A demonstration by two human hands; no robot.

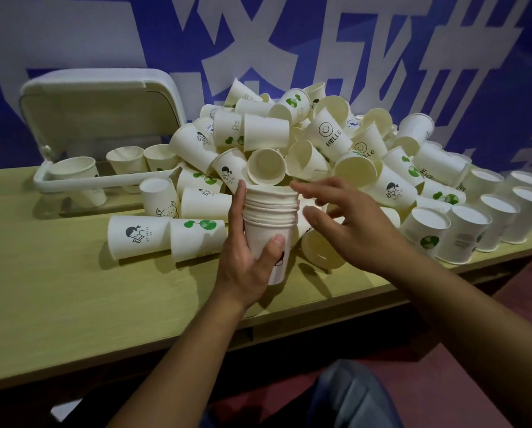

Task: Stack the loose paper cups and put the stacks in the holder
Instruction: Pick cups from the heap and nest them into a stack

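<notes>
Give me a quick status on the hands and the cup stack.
Left hand grips nested stack, upright. Right hand open, reaching into loose pile. Holder at back left, lid up, path unobstructed.

table [58,288] wood, light | wall banner [382,41] blue, white lettering

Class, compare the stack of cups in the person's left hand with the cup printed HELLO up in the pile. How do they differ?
The stack is several cups nested, held upright, mouth up, in the left hand; the HELLO cup is single, tilted and mouth down in the pile. The stack shows a small dark print low down; the HELLO cup shows a smiley. Both are white paper cups.
</notes>
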